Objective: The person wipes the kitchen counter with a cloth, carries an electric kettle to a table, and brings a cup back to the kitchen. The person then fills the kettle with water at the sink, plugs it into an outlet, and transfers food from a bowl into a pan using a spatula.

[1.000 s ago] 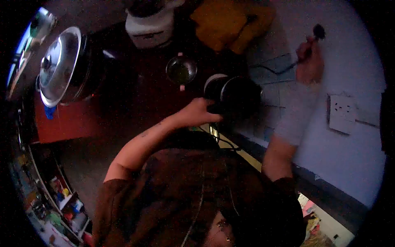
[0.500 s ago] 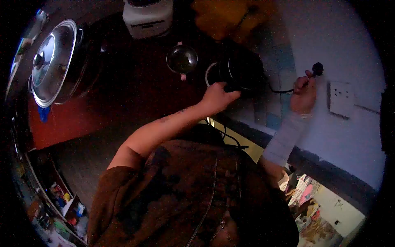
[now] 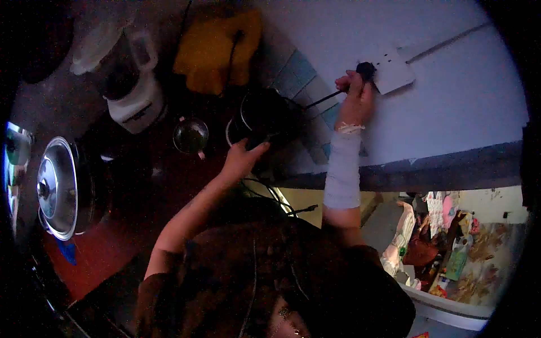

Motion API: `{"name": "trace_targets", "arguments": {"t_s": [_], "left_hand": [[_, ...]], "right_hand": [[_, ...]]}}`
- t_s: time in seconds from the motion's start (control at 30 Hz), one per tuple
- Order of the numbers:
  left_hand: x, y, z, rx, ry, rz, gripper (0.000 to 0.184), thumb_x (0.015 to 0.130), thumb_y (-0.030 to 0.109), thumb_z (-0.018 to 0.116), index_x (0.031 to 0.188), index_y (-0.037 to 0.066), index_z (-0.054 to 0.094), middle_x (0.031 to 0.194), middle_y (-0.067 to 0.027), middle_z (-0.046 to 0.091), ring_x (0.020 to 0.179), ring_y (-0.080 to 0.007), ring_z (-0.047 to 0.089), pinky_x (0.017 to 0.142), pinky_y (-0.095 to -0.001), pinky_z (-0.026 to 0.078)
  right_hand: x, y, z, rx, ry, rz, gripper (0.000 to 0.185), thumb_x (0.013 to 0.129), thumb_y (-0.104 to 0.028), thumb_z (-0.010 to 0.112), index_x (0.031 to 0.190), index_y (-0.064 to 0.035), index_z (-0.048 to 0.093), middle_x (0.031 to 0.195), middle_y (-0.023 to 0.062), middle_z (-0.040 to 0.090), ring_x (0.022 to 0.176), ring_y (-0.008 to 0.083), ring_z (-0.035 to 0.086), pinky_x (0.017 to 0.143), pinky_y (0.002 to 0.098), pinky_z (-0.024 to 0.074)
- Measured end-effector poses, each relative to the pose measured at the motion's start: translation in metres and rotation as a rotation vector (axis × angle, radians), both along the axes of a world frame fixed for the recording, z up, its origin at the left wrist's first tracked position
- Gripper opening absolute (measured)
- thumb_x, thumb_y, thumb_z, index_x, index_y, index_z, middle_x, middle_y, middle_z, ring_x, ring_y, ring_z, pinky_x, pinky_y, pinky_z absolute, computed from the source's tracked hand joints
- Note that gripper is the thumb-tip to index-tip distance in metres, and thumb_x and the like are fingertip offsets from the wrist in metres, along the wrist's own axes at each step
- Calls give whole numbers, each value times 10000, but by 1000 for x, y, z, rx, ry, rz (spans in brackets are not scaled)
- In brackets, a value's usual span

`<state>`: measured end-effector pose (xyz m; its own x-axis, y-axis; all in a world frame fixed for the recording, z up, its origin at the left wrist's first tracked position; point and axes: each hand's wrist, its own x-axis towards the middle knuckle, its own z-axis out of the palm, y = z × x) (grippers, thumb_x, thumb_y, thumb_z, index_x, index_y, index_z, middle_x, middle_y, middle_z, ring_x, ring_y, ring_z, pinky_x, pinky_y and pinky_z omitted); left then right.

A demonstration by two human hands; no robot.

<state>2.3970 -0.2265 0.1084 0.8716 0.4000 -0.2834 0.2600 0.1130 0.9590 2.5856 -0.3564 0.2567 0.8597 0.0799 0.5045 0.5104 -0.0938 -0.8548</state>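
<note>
My right hand [image 3: 356, 98] grips a black plug [image 3: 365, 70] at the left side of a white wall socket [image 3: 394, 74]. Whether its pins are inside cannot be made out. A dark cord [image 3: 324, 100] runs from the plug down toward a black round appliance [image 3: 270, 115] on the dark red table. My left hand [image 3: 243, 159] is closed on the near side of that appliance, at what looks like its handle. White wrapping covers my right forearm.
On the table [image 3: 93, 265] stand a small metal bowl [image 3: 190, 135] with pink handles, a white blender [image 3: 135, 107] and a large pot with a glass lid [image 3: 58, 188]. A yellow cloth [image 3: 217, 50] lies behind. Loose cords hang at the table's near edge.
My right hand has brought the plug from beside the socket up against it. The view has turned toward the wall. My left hand stays on the black appliance.
</note>
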Motion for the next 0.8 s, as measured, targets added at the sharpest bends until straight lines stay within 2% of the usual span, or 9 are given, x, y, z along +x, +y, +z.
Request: {"name": "trace_targets", "arguments": {"t_s": [0.17, 0.23, 0.37, 0.47, 0.53, 0.67, 0.73, 0.77, 0.8], "left_hand": [[-9, -5, 14, -20, -39, 62, 452, 791, 373, 671, 962, -40, 608, 715, -50, 619, 649, -139, 577, 604, -282, 455], [-13, 2, 20, -159, 101, -52, 404, 806, 350, 665, 943, -25, 600, 711, -38, 599, 602, -105, 544, 545, -256, 424], [-18, 5, 1, -142, 11, -33, 360, 818, 327, 660, 933, -6, 590, 712, -23, 587, 568, -84, 511, 511, -238, 399], [-18, 3, 9, -201, -30, -24, 359, 818, 320, 662, 941, -7, 581, 720, -14, 586, 589, -86, 521, 531, -245, 411], [-22, 7, 22, -66, 60, -92, 375, 816, 328, 665, 938, -16, 577, 718, -11, 587, 620, -91, 533, 569, -255, 434], [-19, 5, 8, -142, 65, -58, 411, 816, 344, 665, 954, -32, 577, 752, -21, 596, 646, -106, 553, 611, -264, 456], [-18, 5, 2, -162, -38, -37, 449, 810, 366, 671, 960, -45, 568, 855, -102, 622, 740, -185, 593, 678, -318, 469], [-20, 6, 8, -160, -40, -40, 449, 810, 366, 671, 960, -45, 568, 855, -102, 622, 740, -185, 593, 678, -318, 469], [-26, 10, 22, 247, 87, -25, 446, 812, 356, 666, 964, -50, 562, 892, -141, 611, 791, -239, 589, 708, -349, 462]], "right_hand": [[3, 5, 6, 98, -51, -7, 324, 964, -260, 405, 964, 23, 561, 721, 64, 607, 641, 134, 547, 642, 272, 463], [5, 7, 5, 95, -59, -37, 328, 966, -261, 399, 966, 25, 560, 722, 63, 606, 636, 133, 546, 634, 267, 462], [6, 15, -2, 245, -131, 12, 355, 971, -280, 384, 962, 28, 562, 724, 62, 603, 633, 127, 545, 622, 254, 458], [8, 12, 0, 237, -96, -1, 372, 972, -293, 379, 948, 26, 570, 722, 60, 600, 633, 125, 547, 616, 256, 458], [9, 14, -1, 234, -68, -8, 379, 972, -299, 378, 941, 24, 573, 720, 59, 599, 632, 126, 548, 614, 260, 459], [4, 17, 1, 309, 24, 1, 390, 952, -331, 426, 916, 22, 587, 690, 72, 610, 638, 168, 594, 635, 289, 477], [4, 17, 2, 374, 66, 31, 400, 946, -337, 436, 889, 23, 600, 681, 70, 609, 631, 172, 601, 633, 292, 480], [7, 15, 0, 330, 40, 22, 407, 951, -333, 423, 893, 32, 594, 702, 94, 620, 636, 173, 595, 638, 289, 483], [8, 14, 0, 286, 14, 12, 414, 956, -328, 410, 898, 42, 589, 723, 119, 631, 641, 173, 588, 643, 285, 486]]}}
